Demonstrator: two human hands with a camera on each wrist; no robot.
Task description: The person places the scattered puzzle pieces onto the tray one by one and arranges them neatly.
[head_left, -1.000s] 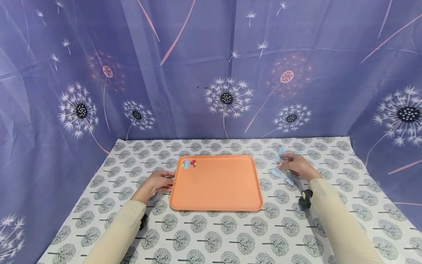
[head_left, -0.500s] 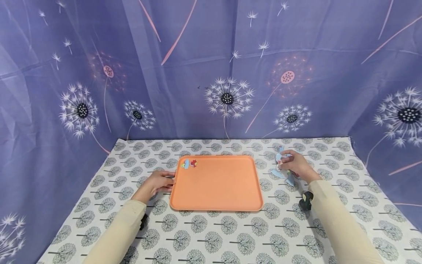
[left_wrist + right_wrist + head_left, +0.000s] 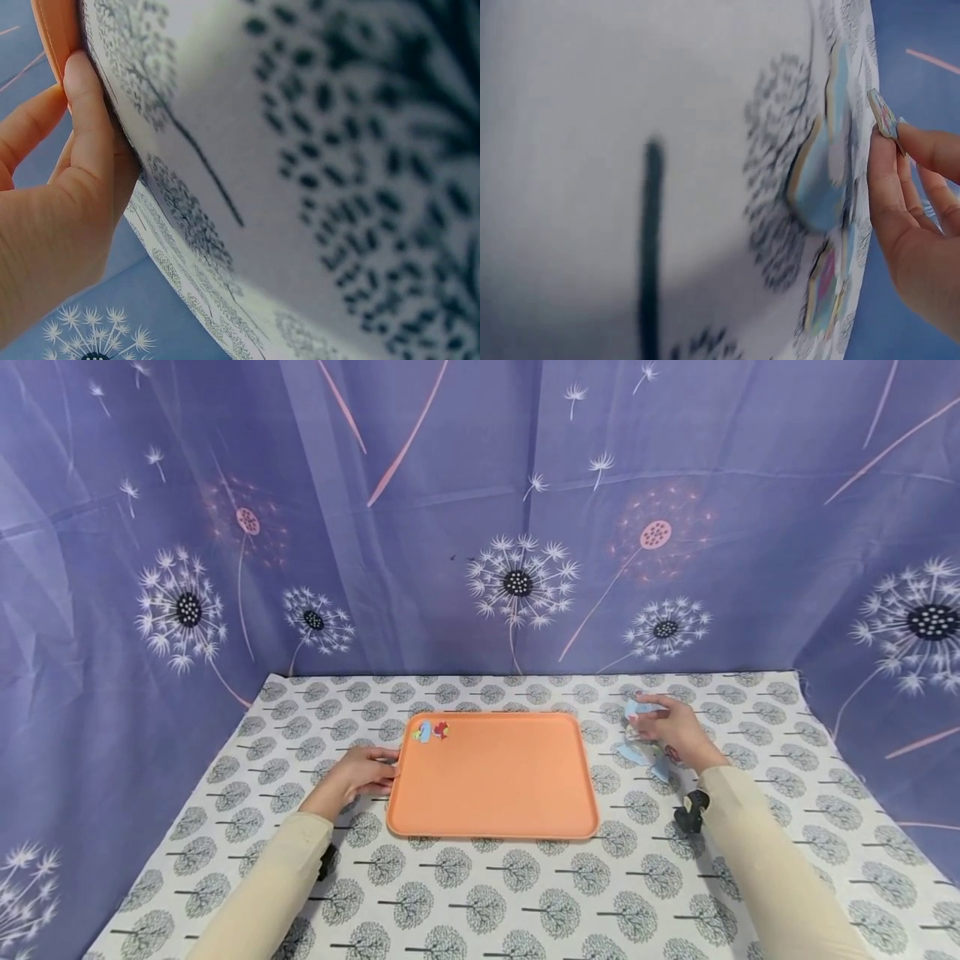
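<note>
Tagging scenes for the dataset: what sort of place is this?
Probably a staged indoor booth: dandelion-print fabric hangs behind and on both sides of a tree-print cloth, where an orange tray and small flat pieces lie.

Left hand [image 3: 356, 777] and right hand [image 3: 672, 732] pinch, well apart, forearms [image 3: 264, 887] stretched forward.

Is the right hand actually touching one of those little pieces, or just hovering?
Touching: the right wrist view shows the right hand pinching a small flat piece between thumb and finger.
</note>
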